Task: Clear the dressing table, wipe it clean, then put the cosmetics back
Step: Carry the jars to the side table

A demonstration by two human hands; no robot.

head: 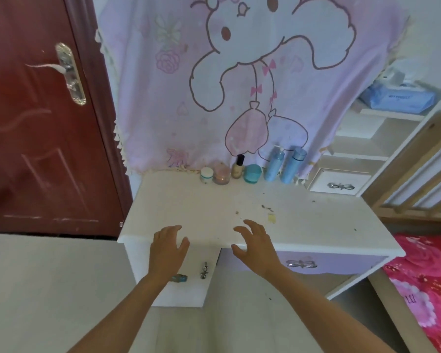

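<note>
While my left hand and right hand hover released, empty, over the dressing table's front edge, the cosmetics stand well apart along its rear edge.

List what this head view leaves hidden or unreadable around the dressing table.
In the head view:
- Label on the blue pump bottle: too small, blurred.
- Whatever is behind the cartoon cloth: the cloth covers it.
- Inside the purple drawer: shut front hides it.
- Print on the blue pack: blurred.

Labels on the blue bottles are too blurred to read; the right edge cuts the bedspread.
</note>
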